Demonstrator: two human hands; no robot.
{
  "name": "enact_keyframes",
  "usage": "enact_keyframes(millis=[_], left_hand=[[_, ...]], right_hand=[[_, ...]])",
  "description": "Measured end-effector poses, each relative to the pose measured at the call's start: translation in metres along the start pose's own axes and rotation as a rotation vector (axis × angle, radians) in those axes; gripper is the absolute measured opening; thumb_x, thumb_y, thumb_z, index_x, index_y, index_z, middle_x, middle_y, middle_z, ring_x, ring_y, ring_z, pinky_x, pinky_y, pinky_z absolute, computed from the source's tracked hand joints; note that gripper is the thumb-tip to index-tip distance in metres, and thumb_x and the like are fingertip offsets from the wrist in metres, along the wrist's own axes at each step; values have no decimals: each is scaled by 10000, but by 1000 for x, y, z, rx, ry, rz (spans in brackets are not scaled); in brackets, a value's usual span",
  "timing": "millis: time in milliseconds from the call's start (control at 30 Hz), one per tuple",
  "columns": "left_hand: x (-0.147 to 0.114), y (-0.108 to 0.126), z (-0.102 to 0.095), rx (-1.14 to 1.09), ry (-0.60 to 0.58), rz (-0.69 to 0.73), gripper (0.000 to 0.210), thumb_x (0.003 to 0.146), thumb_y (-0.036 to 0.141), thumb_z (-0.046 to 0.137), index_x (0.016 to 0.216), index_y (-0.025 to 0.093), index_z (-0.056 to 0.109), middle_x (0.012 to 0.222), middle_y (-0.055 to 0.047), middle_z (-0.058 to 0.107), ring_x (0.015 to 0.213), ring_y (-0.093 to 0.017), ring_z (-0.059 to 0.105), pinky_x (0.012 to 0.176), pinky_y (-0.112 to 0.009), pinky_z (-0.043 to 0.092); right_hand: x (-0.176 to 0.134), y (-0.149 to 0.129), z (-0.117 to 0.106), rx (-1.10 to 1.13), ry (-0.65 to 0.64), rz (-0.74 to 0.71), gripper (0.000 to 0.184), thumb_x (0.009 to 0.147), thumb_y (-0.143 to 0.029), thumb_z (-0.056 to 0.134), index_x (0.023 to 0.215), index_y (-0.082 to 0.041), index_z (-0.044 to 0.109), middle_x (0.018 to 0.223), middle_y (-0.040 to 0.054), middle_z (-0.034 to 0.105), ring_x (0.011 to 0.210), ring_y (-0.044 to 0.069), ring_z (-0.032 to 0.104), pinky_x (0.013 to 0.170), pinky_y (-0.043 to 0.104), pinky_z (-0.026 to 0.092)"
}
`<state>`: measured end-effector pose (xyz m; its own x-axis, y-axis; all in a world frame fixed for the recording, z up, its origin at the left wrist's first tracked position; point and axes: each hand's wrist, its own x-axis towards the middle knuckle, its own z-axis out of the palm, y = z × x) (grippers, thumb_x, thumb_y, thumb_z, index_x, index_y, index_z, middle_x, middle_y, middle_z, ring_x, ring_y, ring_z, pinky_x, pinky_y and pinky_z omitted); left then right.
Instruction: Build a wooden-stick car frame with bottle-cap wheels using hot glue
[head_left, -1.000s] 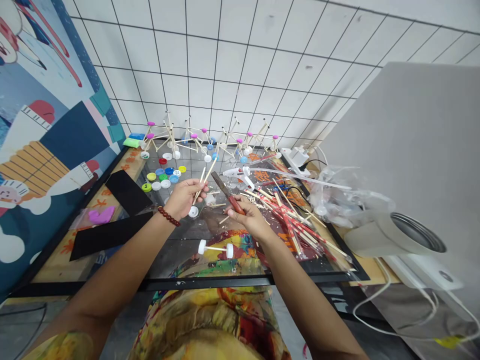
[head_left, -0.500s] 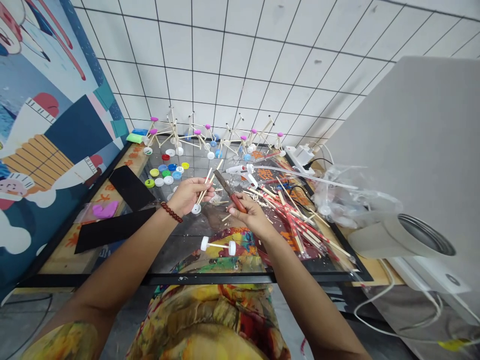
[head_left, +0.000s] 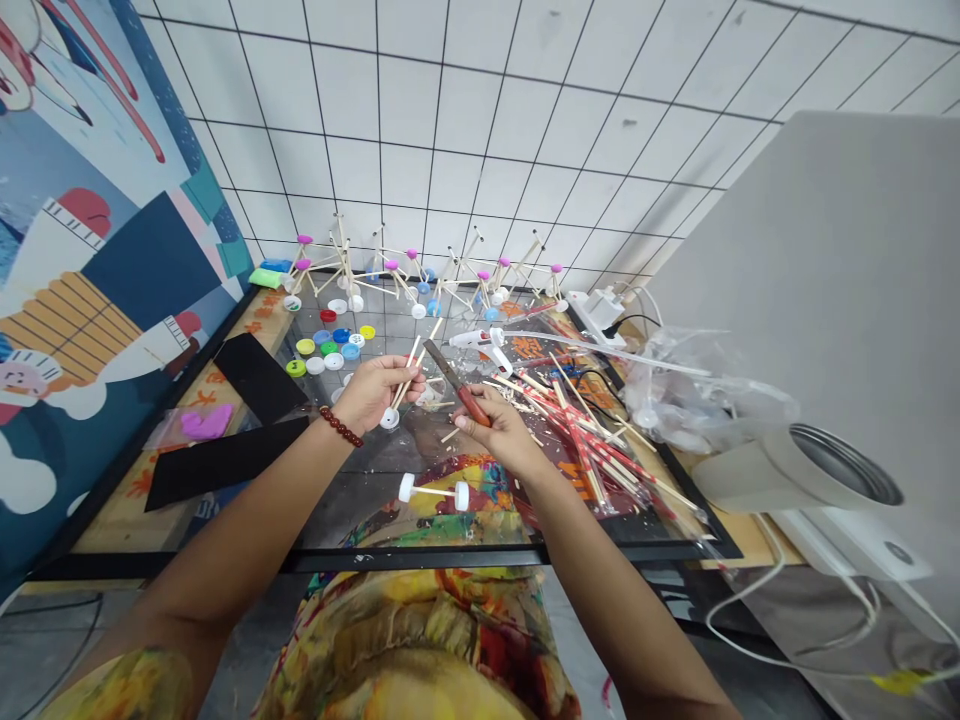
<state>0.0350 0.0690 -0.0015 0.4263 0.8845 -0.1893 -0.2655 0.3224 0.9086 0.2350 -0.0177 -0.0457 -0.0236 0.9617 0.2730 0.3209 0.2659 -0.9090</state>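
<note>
Head view, left hand (head_left: 382,390): grip pinched on slim wooden sticks (head_left: 429,340), which slant upward.
Right hand (head_left: 491,420): grip closed round the reddish-brown handle of a knife (head_left: 448,370), blade just beside the sticks; touching or not, cannot tell.
Bench (head_left: 337,512): coloured caps (head_left: 328,349) beyond the left hand, glue gun (head_left: 487,343) beyond the right, white-wheeled axle (head_left: 433,491) near the front edge.

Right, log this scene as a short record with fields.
Left hand: holding thin sticks
Right hand: gripping a knife by its handle; blade contact with the sticks unclear
Near edge: two white caps joined by a stick
Beyond hands: glue gun
Beyond left hand: coloured caps
Right side: stick pile
Back: stick frames, several with pink pieces
</note>
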Motion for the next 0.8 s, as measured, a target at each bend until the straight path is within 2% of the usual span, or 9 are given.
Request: enact_keyframes(millis=[133, 233, 333, 633, 800], left_hand=[[2, -3, -2, 50, 13, 55, 159, 640, 162, 803, 738, 92, 699, 708, -55, 664, 624, -106, 601, 568, -203, 486], [4, -6, -4, 116, 30, 111, 196, 593, 209, 842, 658, 106, 688, 663, -13, 616, 528, -51, 474, 461, -163, 346], [2, -7, -4, 182, 16, 150, 228, 571, 250, 858, 629, 118, 682, 651, 6, 589, 476, -32, 369, 417, -183, 222], [-2, -4, 3, 231, -28, 235, 221, 564, 268, 853, 621, 137, 684, 707, -8, 622, 548, -68, 447, 482, -217, 284], [-4, -6, 4, 170, -39, 215, 255, 587, 302, 855, 677, 132, 687, 544, 38, 517, 462, -42, 355, 435, -201, 219]], right_hand=[[-1, -1, 0, -30, 16, -62, 200, 804, -416, 707, 796, -217, 714, 1098, 66, 563, 1088, 240, 547, 995, 407, 399], [-2, -2, 1, -49, 17, -90, 194, 815, -415, 700, 810, -221, 716, 1105, 66, 560, 1100, 242, 544, 1000, 410, 402], [-4, -4, 1, -59, 6, -106, 191, 820, -415, 698, 819, -226, 720, 1131, 68, 550, 1125, 249, 536, 1006, 414, 403], [-4, -9, 4, -52, 1, -120, 228, 816, -450, 697, 808, -226, 732, 1129, 74, 542, 1117, 259, 541, 1005, 424, 414], [-5, -9, 5, 3, -1, -75, 280, 792, -513, 709, 822, -237, 745, 1126, 72, 554, 1144, 258, 530, 1032, 429, 393]])
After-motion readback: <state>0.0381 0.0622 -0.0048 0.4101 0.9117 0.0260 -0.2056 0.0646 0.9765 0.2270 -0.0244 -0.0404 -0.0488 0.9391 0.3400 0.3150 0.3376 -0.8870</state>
